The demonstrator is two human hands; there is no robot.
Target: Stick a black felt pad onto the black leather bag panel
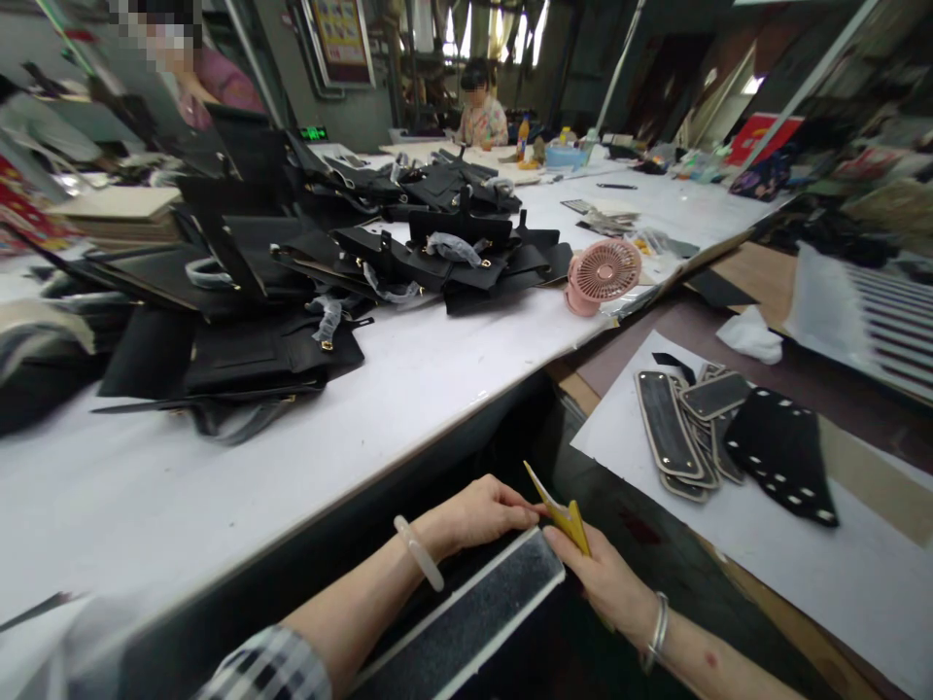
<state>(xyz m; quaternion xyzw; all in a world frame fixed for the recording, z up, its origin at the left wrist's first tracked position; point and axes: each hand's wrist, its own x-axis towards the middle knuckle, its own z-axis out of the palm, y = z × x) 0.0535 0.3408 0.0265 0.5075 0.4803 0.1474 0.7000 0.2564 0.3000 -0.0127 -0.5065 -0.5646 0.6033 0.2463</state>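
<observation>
My left hand, a pale bangle on its wrist, has its fingers pinched together at the far end of a long dark strip with pale edges. My right hand meets it there, closed around a yellow two-pronged piece that looks like thread snips; its exact kind is unclear. The right thumb lies close to the corner of the strip. The strip slants down toward the bottom of the view, where its near end is cut off. Fingertips of both hands are partly hidden.
Black handbags with wrapped handles cover much of the white table. A pink fan stands near its edge. At right, dark pale-edged pieces and a black dotted piece lie on white paper. Two people sit farther back.
</observation>
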